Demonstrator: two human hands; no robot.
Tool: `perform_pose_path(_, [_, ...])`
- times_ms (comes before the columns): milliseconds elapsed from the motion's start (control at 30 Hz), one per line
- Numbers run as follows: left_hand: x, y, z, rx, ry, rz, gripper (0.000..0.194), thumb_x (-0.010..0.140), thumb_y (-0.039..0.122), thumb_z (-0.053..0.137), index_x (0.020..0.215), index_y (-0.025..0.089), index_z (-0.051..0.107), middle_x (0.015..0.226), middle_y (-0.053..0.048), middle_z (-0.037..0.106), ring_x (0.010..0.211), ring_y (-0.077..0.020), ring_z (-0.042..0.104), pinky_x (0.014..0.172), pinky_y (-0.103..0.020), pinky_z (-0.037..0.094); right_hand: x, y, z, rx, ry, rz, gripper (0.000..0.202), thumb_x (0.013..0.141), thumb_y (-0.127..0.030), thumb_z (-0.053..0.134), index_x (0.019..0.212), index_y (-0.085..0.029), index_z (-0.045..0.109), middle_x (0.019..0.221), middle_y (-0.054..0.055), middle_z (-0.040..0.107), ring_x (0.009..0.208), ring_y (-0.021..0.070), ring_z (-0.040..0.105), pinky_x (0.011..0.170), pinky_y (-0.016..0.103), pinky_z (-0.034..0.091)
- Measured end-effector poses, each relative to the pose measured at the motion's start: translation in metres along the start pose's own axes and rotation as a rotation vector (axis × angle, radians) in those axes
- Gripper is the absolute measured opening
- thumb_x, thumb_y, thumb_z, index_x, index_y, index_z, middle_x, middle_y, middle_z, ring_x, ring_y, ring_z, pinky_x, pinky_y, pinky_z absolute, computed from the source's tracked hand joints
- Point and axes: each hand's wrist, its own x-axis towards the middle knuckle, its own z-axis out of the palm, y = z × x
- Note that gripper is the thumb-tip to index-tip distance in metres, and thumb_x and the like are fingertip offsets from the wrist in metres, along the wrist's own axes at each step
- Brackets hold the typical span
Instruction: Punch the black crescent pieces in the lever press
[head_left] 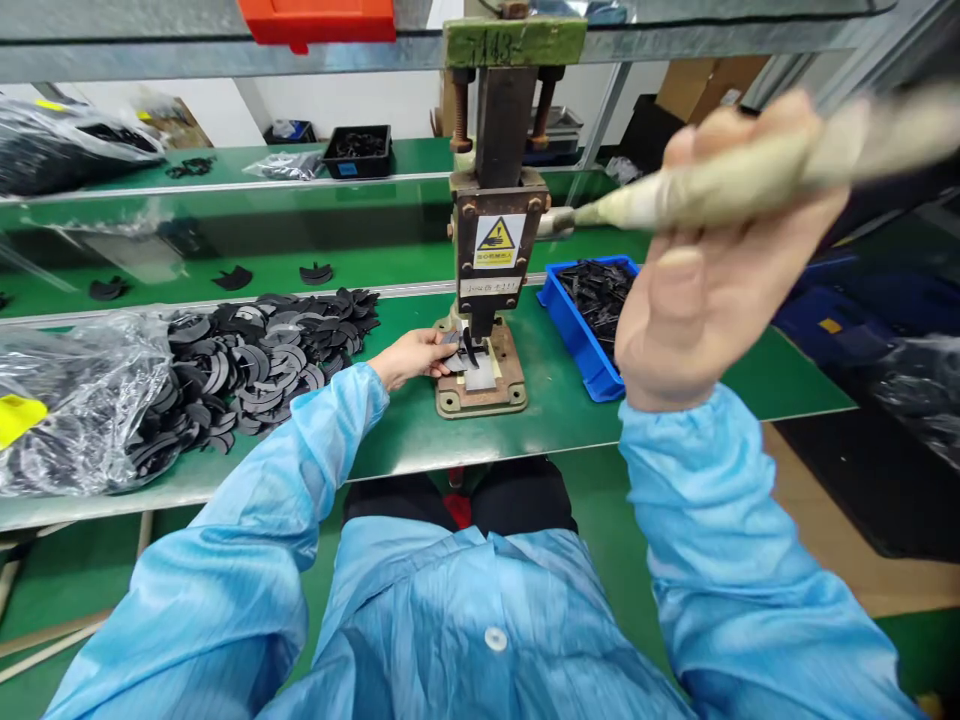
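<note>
My left hand (414, 357) reaches to the base of a hand press (510, 120), thumb and fingers pinching a small dark curved plastic piece (454, 361). Beneath the press ram, a thin black piece (470, 348) stands at the metal fixture; whether it joins the pinched piece I cannot tell. My right hand (712, 290) is raised at the right, its fingers around the pale wrapped lever (697, 190) of the press. The lever's outer end is smeared by motion. On the press front is a yellow warning label (498, 240).
Left of the press lies a heap of black curved pieces (277, 360), spilling from a clear plastic bag (90, 400). To the right, a blue bin (577, 345) holds black narrow parts. A black tray (390, 150) stands behind. A metal shelf (187, 58) runs overhead.
</note>
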Motion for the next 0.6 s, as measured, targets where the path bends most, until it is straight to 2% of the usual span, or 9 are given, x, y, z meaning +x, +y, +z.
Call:
perform_pose_path(67, [-0.014,-0.005,-0.005,-0.035,0.009,0.077,0.039,0.085,0.038,0.094,0.082,0.017,0.06,0.067,-0.002,0.071,0.054,-0.009,0.065,0.056,-0.019,0.054,-0.01,0.0,0.005,0.01,-0.059,0.086,0.039,0.087,-0.054,0.082,0.11,-0.028,0.066,0.115,0.004,0.071,0.124,0.0239,0.069,0.123,0.062,0.056])
perform_pose_path(200, [-0.058,-0.011,-0.016,-0.057,-0.04,0.243,0.045,0.081,0.05,0.094,0.085,0.017,0.063,0.07,-0.002,0.072,0.056,-0.0106,0.066,0.056,-0.022,0.056,-0.048,0.005,0.031,0.025,-0.189,0.245,0.044,0.087,-0.052,0.082,0.12,-0.027,0.067,0.117,0.005,0.073,0.115,0.0209,0.072,0.114,0.051,0.062])
perform_pose_path(367, [-0.11,-0.01,-0.007,-0.06,-0.148,0.344,0.048,0.082,0.055,0.092,0.087,0.018,0.062,0.07,0.0,0.07,0.056,-0.011,0.064,0.055,-0.023,0.056,-0.104,0.007,0.07,0.111,-0.354,0.417,0.044,0.089,-0.051,0.081,0.123,-0.026,0.069,0.117,0.007,0.077,0.104,0.0184,0.076,0.097,0.038,0.067])
perform_pose_path(500, [-0.13,-0.016,0.008,-0.033,-0.16,0.352,0.045,0.084,0.053,0.089,0.084,0.018,0.06,0.069,0.001,0.069,0.055,-0.0107,0.063,0.052,-0.022,0.054,-0.137,-0.003,0.092,0.101,-0.33,0.41,0.033,0.093,-0.053,0.077,0.106,-0.025,0.07,0.102,0.005,0.077,0.094,0.0181,0.074,0.09,0.036,0.065])
perform_pose_path(600, [-0.138,-0.02,0.013,-0.03,-0.15,0.354,0.043,0.086,0.051,0.088,0.085,0.019,0.06,0.068,0.002,0.066,0.054,-0.0101,0.062,0.05,-0.021,0.05,-0.148,-0.01,0.096,0.075,-0.291,0.366,0.027,0.096,-0.051,0.073,0.099,-0.025,0.068,0.097,0.004,0.074,0.093,0.0178,0.072,0.089,0.035,0.063])
